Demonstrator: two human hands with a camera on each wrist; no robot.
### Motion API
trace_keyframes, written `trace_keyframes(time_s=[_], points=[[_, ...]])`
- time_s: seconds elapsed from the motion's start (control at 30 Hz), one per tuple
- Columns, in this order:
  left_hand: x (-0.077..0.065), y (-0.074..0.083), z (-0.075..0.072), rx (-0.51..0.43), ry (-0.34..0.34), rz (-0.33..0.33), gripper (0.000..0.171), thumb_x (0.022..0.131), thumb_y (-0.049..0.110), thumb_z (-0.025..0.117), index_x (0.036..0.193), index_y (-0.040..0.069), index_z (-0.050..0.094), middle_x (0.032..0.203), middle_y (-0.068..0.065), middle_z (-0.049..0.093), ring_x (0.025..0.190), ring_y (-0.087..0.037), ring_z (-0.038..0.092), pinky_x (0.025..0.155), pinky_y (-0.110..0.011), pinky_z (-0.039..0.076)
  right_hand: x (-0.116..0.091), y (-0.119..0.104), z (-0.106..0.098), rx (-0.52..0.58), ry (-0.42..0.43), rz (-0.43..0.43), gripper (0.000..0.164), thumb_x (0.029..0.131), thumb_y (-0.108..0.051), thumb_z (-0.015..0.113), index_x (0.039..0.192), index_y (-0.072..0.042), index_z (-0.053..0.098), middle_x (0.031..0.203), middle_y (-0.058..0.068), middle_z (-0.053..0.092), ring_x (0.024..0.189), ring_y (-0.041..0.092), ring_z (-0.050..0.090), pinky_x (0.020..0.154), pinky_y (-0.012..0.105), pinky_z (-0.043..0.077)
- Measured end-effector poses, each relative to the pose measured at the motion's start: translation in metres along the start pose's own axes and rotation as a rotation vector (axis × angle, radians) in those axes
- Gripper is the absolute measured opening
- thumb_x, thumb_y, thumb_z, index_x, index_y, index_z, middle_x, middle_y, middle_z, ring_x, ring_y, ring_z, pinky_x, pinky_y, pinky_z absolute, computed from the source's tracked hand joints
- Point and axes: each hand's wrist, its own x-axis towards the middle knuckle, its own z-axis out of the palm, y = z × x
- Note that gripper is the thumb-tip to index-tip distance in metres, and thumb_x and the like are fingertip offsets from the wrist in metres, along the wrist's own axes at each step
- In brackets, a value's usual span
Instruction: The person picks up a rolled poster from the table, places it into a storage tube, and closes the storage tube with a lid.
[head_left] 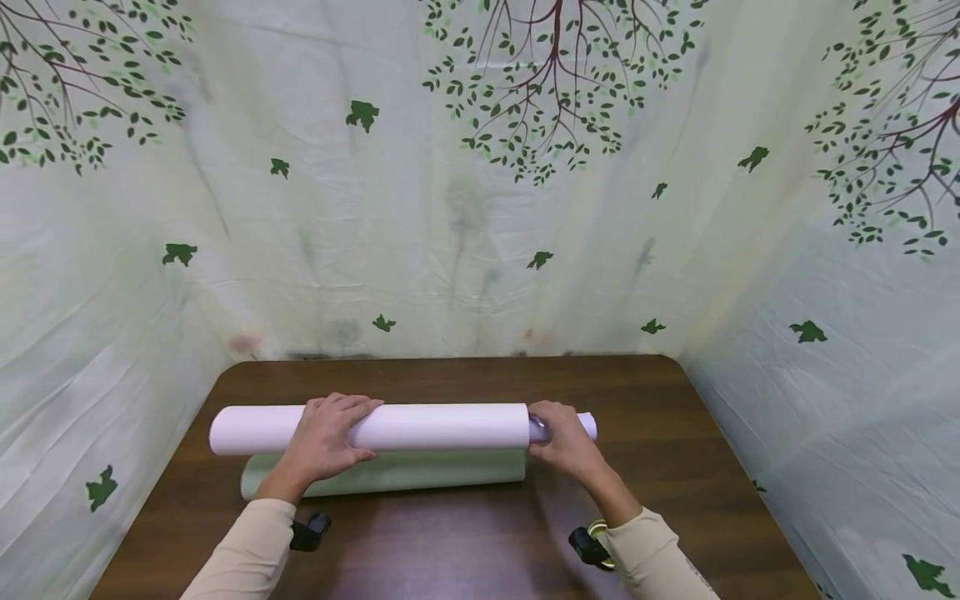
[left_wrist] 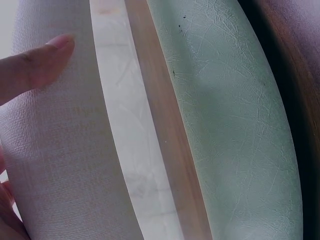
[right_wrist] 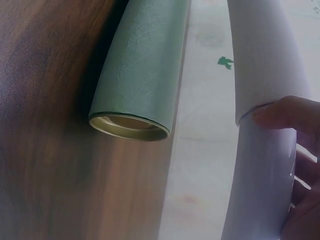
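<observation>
A long white textured roll point(head_left: 450, 427), like wallpaper, lies level across both hands. My left hand point(head_left: 330, 433) grips it left of its middle, the thumb pressed along the near side in the left wrist view. Out of the roll's right end sticks a narrower, glossy, pale inner roll point(right_wrist: 260, 185). My right hand point(head_left: 562, 437) holds this inner roll right at the junction, its thumb on the white roll's edge. A pale green roll point(head_left: 435, 472) lies on the table just nearer to me, its open end showing in the right wrist view. The wrist views show a gap between the white and green rolls.
The dark wooden table point(head_left: 487, 550) has rounded far corners. A whitish curtain point(head_left: 435, 208) printed with leaves and branches hangs behind it and on both sides. Black cameras point(head_left: 310, 532) are strapped at both wrists.
</observation>
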Motion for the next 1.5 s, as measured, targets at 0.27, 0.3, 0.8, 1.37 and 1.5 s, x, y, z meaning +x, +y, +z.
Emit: trace_keyframes(time_s=[0.27,0.3,0.8,1.37,1.5], points=[[-0.003,0.0,-0.001,0.002,-0.004,-0.008,0.072,0.057,0.031,0.091,0.121,0.011,0.066,0.114,-0.008,0.067,0.102,-0.029,0.059,0.084,-0.053,0.039,-0.001,-0.005,-0.005,0.033,-0.005,0.041,0.044,0.062,0.002,0.085,0.103,0.002,0.069,0.106,0.01,0.066,0.094,0.028,0.064,0.079,0.041,0.051],[-0.003,0.0,-0.001,0.001,-0.004,-0.007,0.071,0.057,0.031,0.091,0.121,0.011,0.066,0.114,-0.008,0.067,0.102,-0.029,0.059,0.084,-0.053,0.039,-0.002,-0.005,-0.006,0.043,0.002,0.038,0.045,0.062,0.002,0.085,0.104,0.002,0.069,0.106,0.011,0.066,0.095,0.028,0.064,0.08,0.042,0.05],[-0.004,-0.003,-0.001,-0.017,-0.007,-0.008,0.071,0.058,0.031,0.09,0.122,0.01,0.066,0.115,-0.007,0.067,0.103,-0.028,0.058,0.085,-0.053,0.038,-0.012,0.013,-0.036,0.175,0.141,0.037,0.035,0.074,-0.004,0.081,0.107,-0.007,0.07,0.114,0.008,0.064,0.108,0.027,0.057,0.092,0.049,0.042],[-0.007,-0.003,-0.004,-0.023,-0.015,-0.025,0.072,0.058,0.029,0.091,0.123,0.012,0.066,0.117,-0.008,0.066,0.102,-0.03,0.058,0.085,-0.054,0.038,-0.047,0.069,-0.041,0.825,0.084,0.302,0.034,0.092,-0.001,0.062,0.12,0.015,0.056,0.117,0.011,0.067,0.098,0.007,0.062,0.075,0.023,0.051],[-0.008,-0.002,-0.004,-0.024,-0.014,-0.025,0.071,0.058,0.029,0.091,0.123,0.011,0.066,0.117,-0.009,0.066,0.103,-0.03,0.058,0.086,-0.054,0.038,-0.049,0.072,-0.038,0.915,0.039,0.318,0.036,0.091,-0.001,0.062,0.122,0.016,0.054,0.116,0.005,0.068,0.096,0.009,0.063,0.076,0.025,0.053]])
